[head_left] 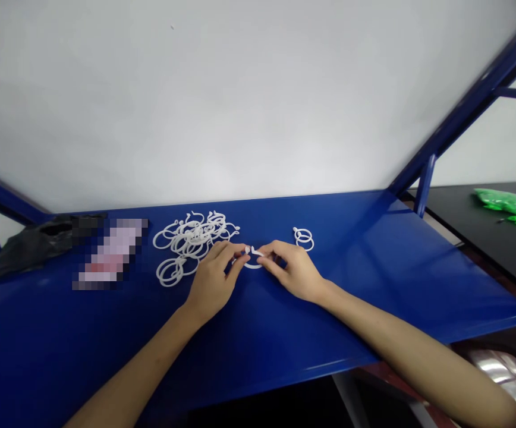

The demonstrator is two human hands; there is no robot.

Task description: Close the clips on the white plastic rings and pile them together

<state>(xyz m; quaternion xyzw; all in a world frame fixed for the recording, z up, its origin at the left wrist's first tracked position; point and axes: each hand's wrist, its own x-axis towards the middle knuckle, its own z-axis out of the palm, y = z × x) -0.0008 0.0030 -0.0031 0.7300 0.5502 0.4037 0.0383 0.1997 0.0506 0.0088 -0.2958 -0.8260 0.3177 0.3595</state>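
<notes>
- Nearest the camera are the person's bare forearms, the left forearm (pixel 151 356) and the right forearm (pixel 400 339), reaching over a smooth, glossy blue desk (pixel 293 333).
- At the far left lies a crumpled black plastic bag (pixel 30 246), thin and creased, with a dull sheen.
- Next to it is a long blurred item (pixel 122 244), pale with a reddish patch; pixelation hides its material.
- A loose heap of white rings (pixel 193 241) comes next, slim and apparently smooth plastic, tangled and overlapping, with small knobs or eyelets on them. Judging by its size, most of the handling is left to do; the exact count cannot be told.
- The left hand (pixel 213 276) sits just beside the heap, thumb and fingertips pinching one end of an open white ring (pixel 253 267).
- That ring is between the hands at the middle of the desk, its curve toward the camera and its two ends near each other, apparently not joined. This piece looks midway.
- The right hand (pixel 294 270) pinches the other end, fingers curled inward.
- Just beyond the right hand, a pair of white rings (pixel 310 244) lies overlapping, apart from the heap. They may be pieces already dealt with, which would make this an early stage; whether they are fastened is too small to tell.
- At the far right, a black tabletop (pixel 449 217) carries bright green pieces (pixel 503 203) in clear, wrinkled plastic.
</notes>
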